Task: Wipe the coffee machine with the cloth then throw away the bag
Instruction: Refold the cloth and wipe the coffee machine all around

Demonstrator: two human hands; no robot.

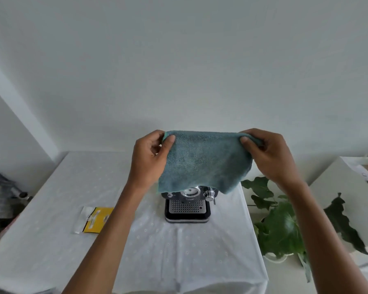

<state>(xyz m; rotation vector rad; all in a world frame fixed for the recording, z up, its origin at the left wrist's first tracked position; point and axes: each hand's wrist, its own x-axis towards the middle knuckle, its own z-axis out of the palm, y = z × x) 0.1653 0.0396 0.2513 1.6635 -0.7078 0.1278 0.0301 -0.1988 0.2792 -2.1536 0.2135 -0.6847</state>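
Observation:
A teal cloth [204,160] hangs spread out in the air above the coffee machine [187,206]. My left hand [149,160] pinches its upper left corner and my right hand [268,153] pinches its upper right corner. The cloth hides the top of the machine; only the dial, knobs, perforated drip tray and black base show. The machine stands in the middle of the table [179,251]. A yellow and clear bag [94,219] lies flat on the table to the left of the machine, apart from both hands.
The table wears a white dotted tablecloth and stands against a white wall. A leafy green plant [280,228] in a white pot sits just off the table's right edge. White furniture [346,187] is at the right; cluttered items [2,198] sit at the far left.

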